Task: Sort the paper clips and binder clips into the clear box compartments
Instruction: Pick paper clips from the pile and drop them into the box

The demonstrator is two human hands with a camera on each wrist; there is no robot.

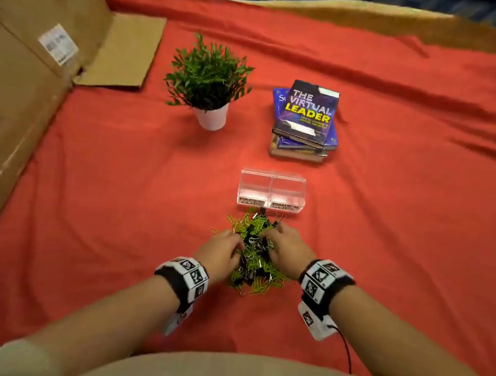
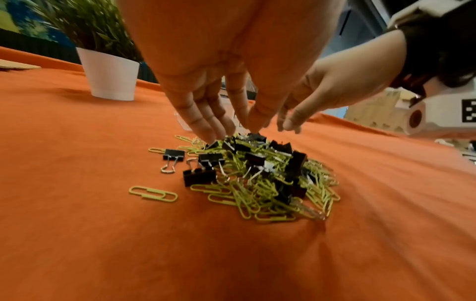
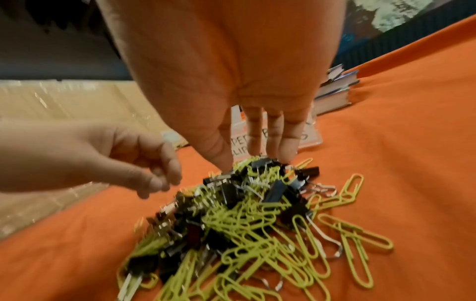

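Clip pile [image 1: 253,252] between hands; left hand [image 1: 221,251], right hand [image 1: 287,248] fingers extended, touching pile, gripping nothing.

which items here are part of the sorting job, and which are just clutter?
Job:
- pile of clips, yellow-green paper clips mixed with black binder clips
- clear box, two labelled compartments, nothing visible inside
- left hand and right hand, fingertips at the pile

Lying about:
- potted plant
- stack of books
- cardboard box
- red cloth
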